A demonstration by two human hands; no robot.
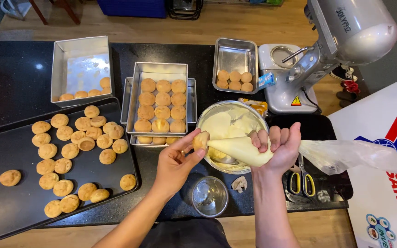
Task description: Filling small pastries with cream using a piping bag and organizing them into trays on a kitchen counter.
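A small empty steel cup [210, 196] sits nearest, on a black counter [14, 69] over wood floor. Above it the left hand [174, 161] pinches a cream puff [201, 140] against the piping bag [244, 150], which the right hand [279, 147] squeezes in a fist

**Both hands raised, meeting at centre**

Left hand [176, 158] comes up from seven o'clock, forearm slanted, thumb and fingertips pinched together. Right hand [279, 146] rises from six o'clock, forearm nearly upright, fingers curled into a tight fist, knuckles towards twelve
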